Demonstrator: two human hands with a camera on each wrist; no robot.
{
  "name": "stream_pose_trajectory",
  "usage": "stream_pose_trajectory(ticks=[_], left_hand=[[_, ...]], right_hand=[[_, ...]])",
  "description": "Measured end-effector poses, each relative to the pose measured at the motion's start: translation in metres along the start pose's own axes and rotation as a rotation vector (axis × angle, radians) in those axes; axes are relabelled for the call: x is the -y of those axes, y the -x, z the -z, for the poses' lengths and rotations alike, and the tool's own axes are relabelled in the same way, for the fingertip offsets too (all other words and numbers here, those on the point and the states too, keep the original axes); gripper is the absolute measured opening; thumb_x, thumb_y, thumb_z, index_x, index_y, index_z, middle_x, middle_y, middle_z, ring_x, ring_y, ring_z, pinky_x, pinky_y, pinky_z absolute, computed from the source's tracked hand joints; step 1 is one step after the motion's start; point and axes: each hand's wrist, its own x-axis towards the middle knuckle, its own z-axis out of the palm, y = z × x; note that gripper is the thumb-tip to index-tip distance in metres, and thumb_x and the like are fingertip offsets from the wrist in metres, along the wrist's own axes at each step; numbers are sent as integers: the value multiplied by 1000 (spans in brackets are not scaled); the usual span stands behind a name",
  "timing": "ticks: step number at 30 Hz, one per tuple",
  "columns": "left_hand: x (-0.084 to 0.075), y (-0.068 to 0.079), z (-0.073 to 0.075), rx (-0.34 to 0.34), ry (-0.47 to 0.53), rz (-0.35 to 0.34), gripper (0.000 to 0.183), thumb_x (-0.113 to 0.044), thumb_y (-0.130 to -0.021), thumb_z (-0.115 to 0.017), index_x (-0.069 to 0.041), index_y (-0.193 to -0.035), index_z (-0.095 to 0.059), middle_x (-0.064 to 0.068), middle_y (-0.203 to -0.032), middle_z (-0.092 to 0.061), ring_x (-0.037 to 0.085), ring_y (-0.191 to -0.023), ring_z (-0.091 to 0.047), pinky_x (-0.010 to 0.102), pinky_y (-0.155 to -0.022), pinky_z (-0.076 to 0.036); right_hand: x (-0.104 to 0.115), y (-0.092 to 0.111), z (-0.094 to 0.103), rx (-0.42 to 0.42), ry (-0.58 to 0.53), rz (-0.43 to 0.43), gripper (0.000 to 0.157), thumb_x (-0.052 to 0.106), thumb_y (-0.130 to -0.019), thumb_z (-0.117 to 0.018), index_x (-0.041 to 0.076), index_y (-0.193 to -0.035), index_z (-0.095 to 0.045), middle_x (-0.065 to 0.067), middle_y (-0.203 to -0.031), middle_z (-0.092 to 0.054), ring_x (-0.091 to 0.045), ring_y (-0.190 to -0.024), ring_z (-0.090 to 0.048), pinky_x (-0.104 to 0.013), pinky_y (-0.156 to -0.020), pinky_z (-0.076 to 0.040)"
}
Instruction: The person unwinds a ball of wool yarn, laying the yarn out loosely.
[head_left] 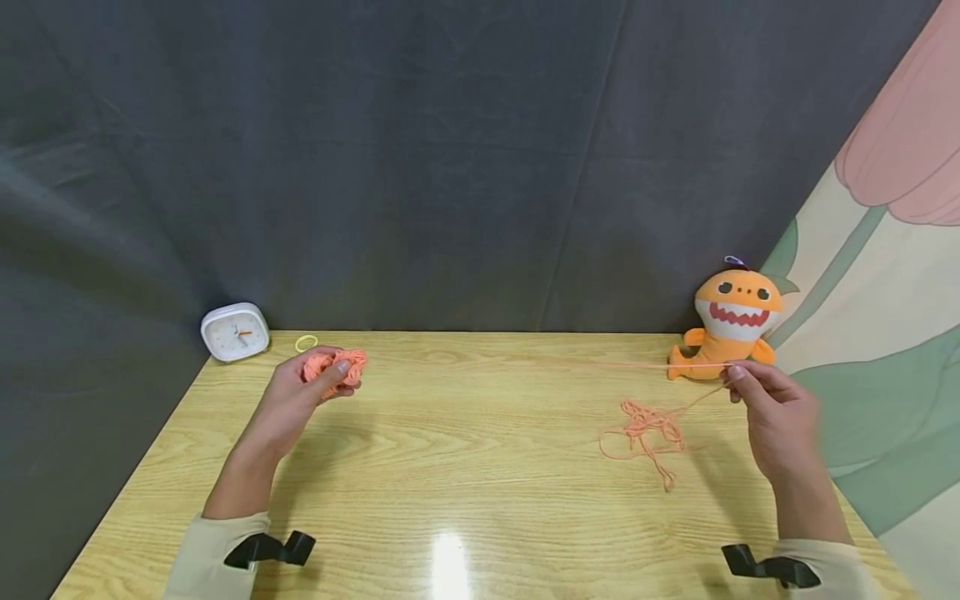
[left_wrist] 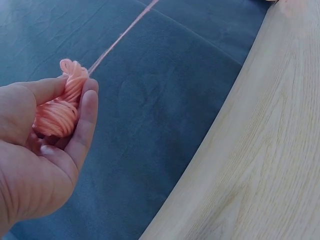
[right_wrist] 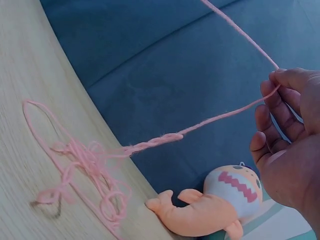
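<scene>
My left hand (head_left: pixel 296 396) grips a small wound bundle of coral yarn (left_wrist: pixel 57 117), with the thumb laid across it. From that bundle a single taut strand (left_wrist: pixel 122 36) runs across above the table toward the right. At the other side my right hand (head_left: pixel 780 417) pinches the yarn strand (right_wrist: pixel 240 31) between thumb and forefinger, its other fingers loosely bent. Below the pinch the strand slopes down to a loose tangle of yarn (head_left: pixel 651 425) lying on the table. In the right wrist view part of that sloping length (right_wrist: pixel 155 142) looks twisted or looped.
An orange shark plush (head_left: pixel 731 325) sits at the back right, behind the right hand. At the back left stand a white clock (head_left: pixel 235 332) and a yellow ring (head_left: pixel 306 342). The wooden table (head_left: pixel 465 450) meets a dark curtain (head_left: pixel 450 167); a flowered cloth (head_left: pixel 885 350) hangs at right.
</scene>
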Motion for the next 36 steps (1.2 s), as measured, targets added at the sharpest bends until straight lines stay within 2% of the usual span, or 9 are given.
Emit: stream_pose_trajectory(ticks=[8, 19, 24, 28, 33, 36], left_hand=[[3, 1, 2, -18, -10, 22, 49, -28, -104, -64, 6, -137, -52, -12, -103, -69, 3, -92, -71, 18, -87, -60], [1, 2, 5, -43, 0, 43, 50, -30, -104, -64, 4, -138, -51, -11, -105, -68, 2, -93, -71, 16, -88, -59], [1, 2, 7, -49, 4, 34, 49, -30, -104, -64, 5, -137, -52, -12, -105, -68, 2, -93, -70, 16, -88, -59], [1, 1, 8, -54, 8, 28, 49, -30, -104, -64, 4, -136, -52, -13, -104, -69, 2, -92, -71, 16, -88, -59], [0, 1, 11, -67, 6, 20, 47, -31, -104, -63, 4, -134, -52, -13, -102, -70, 2, -90, -73, 16, -86, -59], [-1, 1, 12, -73, 10, 18, 46, -31, -104, -63, 4, -132, -53, -13, -100, -70, 2, -89, -73, 16, -86, -59]], right_hand=[[5, -2, 8, -68, -74, 5, 14, -11, -97, -59, -11, -102, -73, -8, -88, -78, -16, -78, -66, -20, -68, -55], [11, -6, 23, -116, -143, 11, 13, -12, -97, -59, -15, -102, -71, -10, -85, -77, -17, -75, -66, -21, -66, -55], [14, -7, 31, -146, -167, -17, 13, -11, -97, -60, -14, -102, -72, -11, -86, -78, -18, -76, -68, -21, -66, -57], [15, -9, 36, -210, -172, -28, 13, -10, -97, -62, -13, -103, -72, -11, -87, -77, -18, -77, -67, -21, -65, -56], [15, -12, 44, -336, -208, 23, 9, -13, -93, -64, -19, -99, -69, -15, -81, -74, -21, -71, -65, -22, -59, -53], [12, -12, 47, -351, -210, 50, 8, -14, -92, -65, -21, -96, -68, -17, -79, -74, -22, -69, -64, -23, -57, -53]])
